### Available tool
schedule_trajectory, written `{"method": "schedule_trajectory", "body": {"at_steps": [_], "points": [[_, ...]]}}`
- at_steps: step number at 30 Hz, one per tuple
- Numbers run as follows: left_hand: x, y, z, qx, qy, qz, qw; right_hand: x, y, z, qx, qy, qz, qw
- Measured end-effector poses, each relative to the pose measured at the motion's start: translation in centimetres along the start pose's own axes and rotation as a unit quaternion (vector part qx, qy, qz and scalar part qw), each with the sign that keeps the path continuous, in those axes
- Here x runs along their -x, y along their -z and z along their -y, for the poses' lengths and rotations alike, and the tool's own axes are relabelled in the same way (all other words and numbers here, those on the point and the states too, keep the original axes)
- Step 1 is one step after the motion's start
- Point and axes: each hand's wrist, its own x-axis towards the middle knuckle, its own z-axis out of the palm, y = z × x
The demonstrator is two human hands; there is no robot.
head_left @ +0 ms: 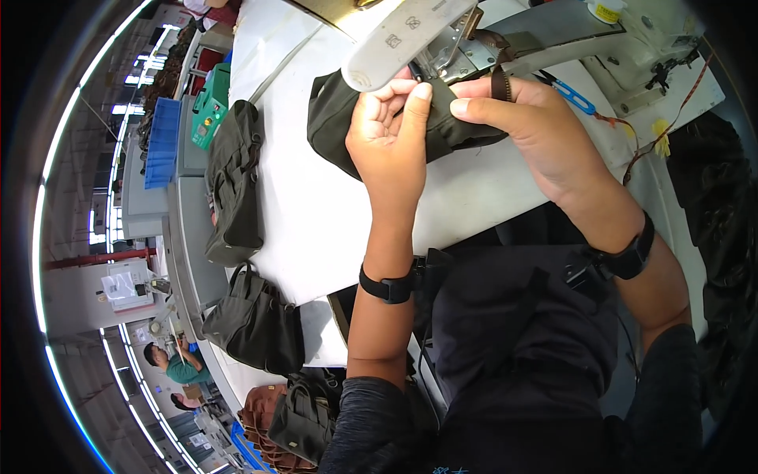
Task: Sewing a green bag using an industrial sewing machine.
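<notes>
Dark apron-like clothing (521, 332) is filling the bottom of the view, with two bare arms reaching up past it, each wearing one black wrist strap (387, 290). So, counting stuff: one white sewing machine (414, 39) is sitting up top, one pair of blue-handled snips (572, 95) is lying right of it, and at least three dark olive handbags (234, 189) plus some brown bags (260, 415) are lining the left side. Container-wise, one blue bin (162, 142) is sitting off to the left near a green case (211, 107), but I can't make out what it's holding. Same for the little white tub (606, 11) up top right.

Main thing is one dark olive bag piece (339, 130), resting on the white table (292, 213) with its upper edge by the presser foot (426, 69). Its long axis is running roughly left to right, rounded end pointing left. Left hand (387, 130) is curling, pinching the fabric edge; right hand (537, 130) is gripping the right part, thumb on top, a brown strip (499, 83) looping by its fingers.
</notes>
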Motion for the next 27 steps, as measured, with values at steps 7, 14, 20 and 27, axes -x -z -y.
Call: {"method": "schedule_trajectory", "body": {"at_steps": [7,14,20,27], "points": [[-1.7,0.6,0.8,-0.016,-0.011,0.012,1.0,0.0,-0.4,0.2,0.007,0.021,-0.023,0.999],[-1.5,1.0,0.7,-0.085,-0.037,0.025,0.995,0.0,0.9,-1.4,0.138,0.033,-0.032,0.989],[2.8,1.2,-1.1,-0.492,-0.278,0.039,0.824,-0.5,1.6,-3.9,0.349,0.351,-0.11,0.862],[5.3,1.7,-1.0,-0.596,-0.314,0.119,0.729,0.8,1.7,-2.8,0.258,0.112,0.022,0.959]]}}
